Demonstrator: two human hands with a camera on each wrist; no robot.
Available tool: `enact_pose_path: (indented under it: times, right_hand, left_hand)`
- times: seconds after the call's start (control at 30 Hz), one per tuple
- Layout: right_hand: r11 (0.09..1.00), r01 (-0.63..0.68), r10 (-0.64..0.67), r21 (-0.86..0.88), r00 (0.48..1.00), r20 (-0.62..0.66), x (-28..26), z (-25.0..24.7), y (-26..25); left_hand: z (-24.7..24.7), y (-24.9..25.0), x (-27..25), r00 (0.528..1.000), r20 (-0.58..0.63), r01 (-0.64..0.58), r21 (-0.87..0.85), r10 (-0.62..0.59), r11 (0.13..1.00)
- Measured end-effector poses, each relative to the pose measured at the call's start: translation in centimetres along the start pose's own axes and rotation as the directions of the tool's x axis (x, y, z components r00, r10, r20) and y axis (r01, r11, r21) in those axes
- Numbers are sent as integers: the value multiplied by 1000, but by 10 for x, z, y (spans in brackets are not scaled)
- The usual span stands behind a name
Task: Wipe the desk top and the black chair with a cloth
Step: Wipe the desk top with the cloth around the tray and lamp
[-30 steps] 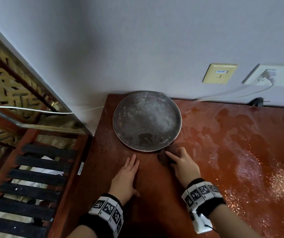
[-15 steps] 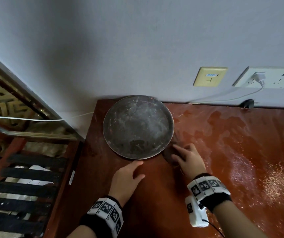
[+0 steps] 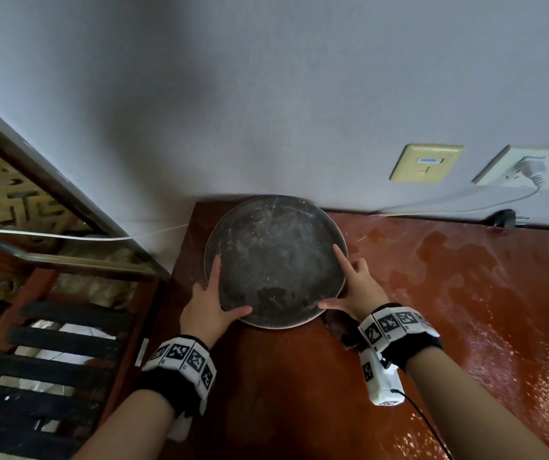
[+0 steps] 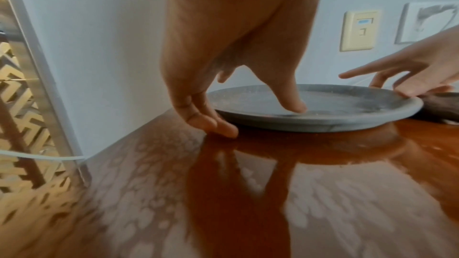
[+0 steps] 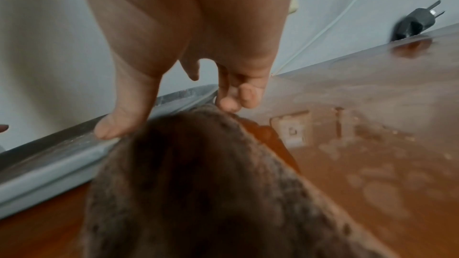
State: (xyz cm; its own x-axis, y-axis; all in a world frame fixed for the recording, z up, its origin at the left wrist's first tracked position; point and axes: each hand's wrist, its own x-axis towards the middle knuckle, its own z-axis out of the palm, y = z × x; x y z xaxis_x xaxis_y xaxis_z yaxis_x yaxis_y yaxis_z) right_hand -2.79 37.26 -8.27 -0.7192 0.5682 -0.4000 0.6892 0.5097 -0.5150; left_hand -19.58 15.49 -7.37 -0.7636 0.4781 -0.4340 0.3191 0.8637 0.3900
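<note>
A round grey plate (image 3: 274, 260) stands in the far left corner of the red-brown desk top (image 3: 432, 310). My left hand (image 3: 210, 300) pinches its near left rim, thumb inside the plate (image 4: 347, 105) and fingers (image 4: 218, 127) down at the rim's outer edge. At the near right rim, my right hand (image 3: 356, 287) has its thumb on the rim (image 5: 62, 154), its forefinger stretched over the plate and its other fingers curled at the edge. A dark brown cloth (image 3: 341, 330) lies on the desk under my right wrist, filling the right wrist view (image 5: 198, 183).
The wall runs right behind the plate, with a yellow socket plate (image 3: 425, 162), a white outlet with a plugged cord (image 3: 532, 167) and a loose black plug (image 3: 503, 218). Left of the desk stands a red-brown frame with black slats (image 3: 51, 343). Pale dusty smears cover the desk's right part.
Both hands have moved forward from the desk top onto the plate's rim. My right hand has come off the cloth, which now lies under its wrist.
</note>
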Motion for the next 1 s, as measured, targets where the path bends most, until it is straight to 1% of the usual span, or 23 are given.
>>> enact_pose_path:
  times: [0.13,0.2,0.37,0.5,0.67,0.73,0.8,0.9,1.0]
  right_hand:
    - [1000,12,-13,6,1000,18,6,0,0]
    - [1000,16,-17,6,1000,18,7,1,0]
    - [998,3,-2,66,1000,-11,-2,-2,-3]
    - [993,0,7,115,998,-62,-15,-14,-3]
    - [986,-54,73,157,990,-119,-51,-38,21]
    - [978,-112,137,176,981,-138,-74,-48,42]
    - [963,-186,218,193,963,-157,-98,-58,67]
    - [921,-306,353,241,918,-183,-137,-70,107]
    - [880,-413,460,236,865,-200,-174,-77,141]
  left_hand:
    - [3,-5,7,1000,27,-11,-136,15,991]
    - [4,-6,8,999,20,-21,-168,25,986]
    - [1,-2,1,998,-24,-70,-204,66,976]
    - [-6,9,-8,992,-53,-127,-234,118,964]
    - [-1,41,-24,972,-49,-236,-204,231,950]
    - [11,63,-32,951,-31,-308,-184,308,933]
    - [28,87,-39,918,10,-392,-141,397,909]
    - [60,125,-48,865,125,-469,-142,486,872]
    - [88,163,-60,800,232,-543,-111,553,832]
